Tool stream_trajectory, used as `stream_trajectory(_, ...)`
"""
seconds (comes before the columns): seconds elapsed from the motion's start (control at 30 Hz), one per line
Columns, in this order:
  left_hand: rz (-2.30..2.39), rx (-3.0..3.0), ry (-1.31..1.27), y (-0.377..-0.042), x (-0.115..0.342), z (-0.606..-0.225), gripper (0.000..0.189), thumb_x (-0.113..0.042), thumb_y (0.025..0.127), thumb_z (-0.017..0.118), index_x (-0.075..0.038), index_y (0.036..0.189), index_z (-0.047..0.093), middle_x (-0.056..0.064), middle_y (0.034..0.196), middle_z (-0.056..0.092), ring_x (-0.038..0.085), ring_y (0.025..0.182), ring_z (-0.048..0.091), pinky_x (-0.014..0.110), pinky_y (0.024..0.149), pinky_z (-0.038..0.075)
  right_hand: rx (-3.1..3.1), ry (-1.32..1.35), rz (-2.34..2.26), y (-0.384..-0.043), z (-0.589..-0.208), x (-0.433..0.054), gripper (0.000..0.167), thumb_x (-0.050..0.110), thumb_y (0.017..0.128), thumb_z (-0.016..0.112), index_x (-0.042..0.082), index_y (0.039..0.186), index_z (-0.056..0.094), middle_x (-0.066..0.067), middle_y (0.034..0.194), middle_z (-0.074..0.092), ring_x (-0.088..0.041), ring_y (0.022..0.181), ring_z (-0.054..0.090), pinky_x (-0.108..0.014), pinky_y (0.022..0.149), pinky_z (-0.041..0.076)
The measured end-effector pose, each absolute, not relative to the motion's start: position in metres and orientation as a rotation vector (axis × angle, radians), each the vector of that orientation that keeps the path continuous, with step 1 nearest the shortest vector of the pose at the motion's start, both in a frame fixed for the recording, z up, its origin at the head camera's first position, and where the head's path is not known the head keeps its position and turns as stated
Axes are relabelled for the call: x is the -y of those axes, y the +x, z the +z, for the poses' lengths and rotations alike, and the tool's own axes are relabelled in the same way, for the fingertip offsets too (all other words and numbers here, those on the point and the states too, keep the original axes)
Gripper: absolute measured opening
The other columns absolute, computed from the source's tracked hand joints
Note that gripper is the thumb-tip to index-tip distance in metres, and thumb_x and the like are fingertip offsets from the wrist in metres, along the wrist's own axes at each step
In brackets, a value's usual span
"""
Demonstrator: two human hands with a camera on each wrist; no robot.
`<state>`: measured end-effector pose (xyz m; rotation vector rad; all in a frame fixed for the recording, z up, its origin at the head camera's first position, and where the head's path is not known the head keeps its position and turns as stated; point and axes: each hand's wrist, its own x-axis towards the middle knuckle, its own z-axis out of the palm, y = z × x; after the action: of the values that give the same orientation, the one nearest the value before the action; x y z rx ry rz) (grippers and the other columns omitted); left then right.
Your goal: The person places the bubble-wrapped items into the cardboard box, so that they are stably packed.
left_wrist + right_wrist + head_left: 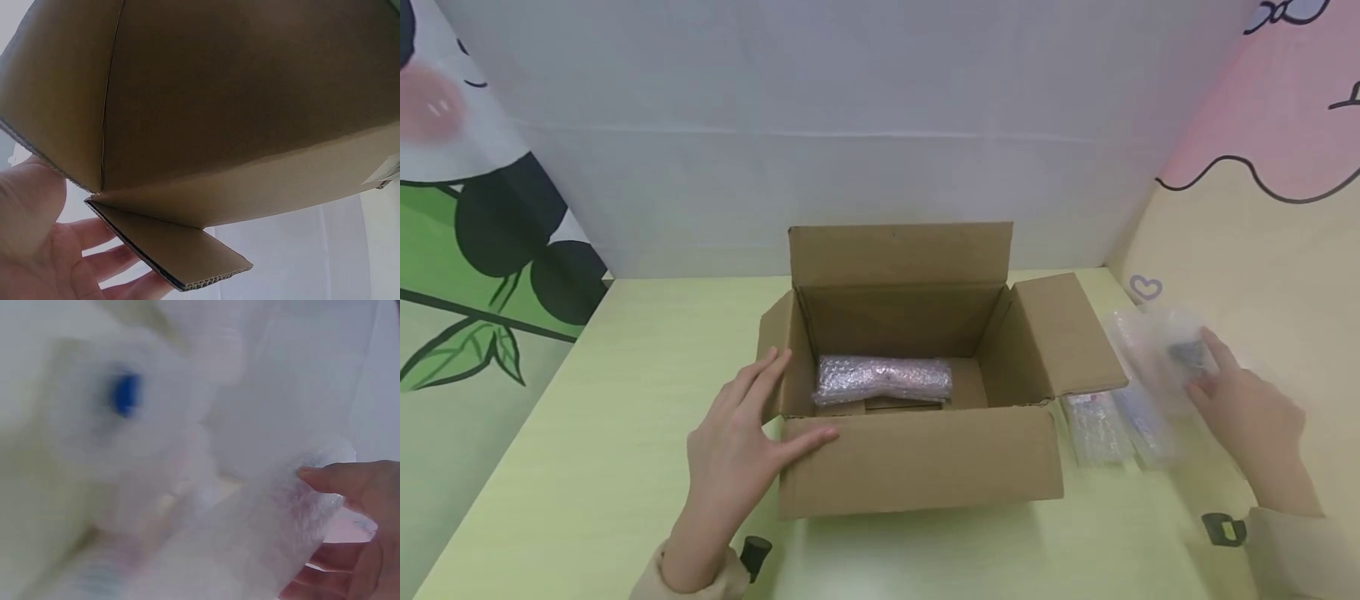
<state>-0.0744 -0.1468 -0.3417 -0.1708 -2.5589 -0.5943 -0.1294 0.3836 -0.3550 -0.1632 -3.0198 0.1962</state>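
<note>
An open cardboard box [921,462] stands mid-table in the head view, its flaps spread outward. Inside lies a long bubble-wrapped package [883,379]. My left hand [733,450] rests at the box's front left corner, fingers extended along the left flap [175,240] and thumb on the front flap. To the right of the box, my right hand [1251,408] pinches a bubble-wrapped package [1183,354] with something dark inside. In the right wrist view the thumb presses on the clear bubble wrap [275,512]; motion blurs much of that view.
Beside the box's right flap [1067,333] lie more wrapped packages, among them a flat clear one [1097,429] and a bluish one [1146,425]. A pale wall [880,167] rises behind the table [617,417], and painted panels stand on both sides.
</note>
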Motion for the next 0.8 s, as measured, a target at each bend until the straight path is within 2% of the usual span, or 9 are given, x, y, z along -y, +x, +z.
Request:
stream_trajectory(0.13,-0.604,2.547,-0.176,-0.076,0.147,-0.342,0.098,-0.059,0.057,0.084,-0.02,0.141,0.052,0.006,0.138,0.058,0.031,0.111,0.063,0.02,0.047,0.036,2.914,-0.082,0.12,-0.134,-0.316,-0.374,0.073,0.031,0.097,0.055,0.02,0.156,0.013,-0.006,0.05,0.035,-0.017,0.041,0.028,-0.032,0.038,0.031)
stream_trajectory(0.3,-0.609,2.539,-0.18,-0.076,0.146,-0.343,0.098,-0.057,0.056,0.084,-0.019,0.14,0.052,0.007,0.137,0.058,0.031,0.109,0.064,0.019,0.046,0.035,2.672,0.086,0.091,-0.142,-0.266,-0.346,0.069,0.027,0.094,0.058,0.026,0.154,0.024,-0.009,0.051,0.035,-0.018,0.04,0.025,-0.031,0.037,0.022)
stream_trajectory(0.37,-0.616,2.538,-0.181,-0.076,0.147,-0.343,0.098,-0.056,0.056,0.085,-0.019,0.14,0.052,0.007,0.137,0.058,0.031,0.109,0.064,0.019,0.046,0.034,2.557,0.179,0.079,-0.144,-0.25,-0.33,0.065,0.032,0.094,0.059,0.028,0.152,0.03,-0.01,0.051,0.036,-0.017,0.039,0.024,-0.03,0.038,0.019)
stream_trajectory(0.47,-0.629,2.526,-0.191,-0.077,0.147,-0.343,0.098,-0.055,0.056,0.085,-0.018,0.14,0.052,0.008,0.136,0.059,0.032,0.108,0.064,0.019,0.046,0.034,2.44,0.321,0.055,-0.146,-0.229,-0.305,0.06,0.058,0.096,0.044,0.029,0.149,0.038,-0.008,0.05,0.036,-0.014,0.04,0.021,-0.029,0.038,0.017)
stream_trajectory(0.6,-0.637,2.498,-0.209,-0.077,0.146,-0.344,0.097,-0.056,0.056,0.085,-0.016,0.139,0.053,0.009,0.135,0.06,0.032,0.109,0.064,0.02,0.047,0.037,2.36,0.488,0.037,-0.148,-0.209,-0.271,0.075,0.075,0.09,0.023,0.029,0.145,0.045,-0.006,0.048,0.039,-0.011,0.044,0.018,-0.027,0.039,0.016)
stream_trajectory(0.7,-0.64,2.496,-0.209,-0.077,0.146,-0.344,0.097,-0.056,0.056,0.085,-0.016,0.139,0.054,0.009,0.135,0.06,0.032,0.11,0.064,0.021,0.047,0.039,2.324,0.62,0.04,-0.151,-0.199,-0.248,0.072,0.073,0.092,0.025,0.027,0.143,0.048,-0.006,0.048,0.045,-0.011,0.046,0.018,-0.026,0.041,0.016)
stream_trajectory(0.73,-0.641,2.498,-0.206,-0.077,0.146,-0.344,0.097,-0.056,0.056,0.085,-0.016,0.139,0.054,0.009,0.136,0.059,0.032,0.11,0.064,0.021,0.048,0.039,2.315,0.669,0.045,-0.152,-0.197,-0.241,0.065,0.068,0.094,0.035,0.026,0.142,0.049,-0.008,0.053,0.054,-0.011,0.046,0.02,-0.026,0.041,0.017)
stream_trajectory(0.77,-0.642,2.497,-0.206,-0.077,0.146,-0.344,0.096,-0.056,0.056,0.085,-0.016,0.139,0.054,0.008,0.136,0.06,0.032,0.11,0.064,0.021,0.048,0.039,2.293,0.718,0.04,-0.154,-0.196,-0.235,0.063,0.065,0.094,0.039,0.025,0.141,0.05,-0.009,0.054,0.056,-0.01,0.047,0.02,-0.026,0.041,0.017)
stream_trajectory(0.8,-0.641,2.498,-0.205,-0.077,0.146,-0.344,0.096,-0.056,0.056,0.085,-0.016,0.139,0.054,0.008,0.136,0.059,0.032,0.11,0.064,0.021,0.047,0.038,2.279,0.76,0.041,-0.155,-0.194,-0.228,0.057,0.057,0.094,0.05,0.024,0.141,0.051,-0.009,0.058,0.06,-0.01,0.047,0.02,-0.026,0.041,0.017)
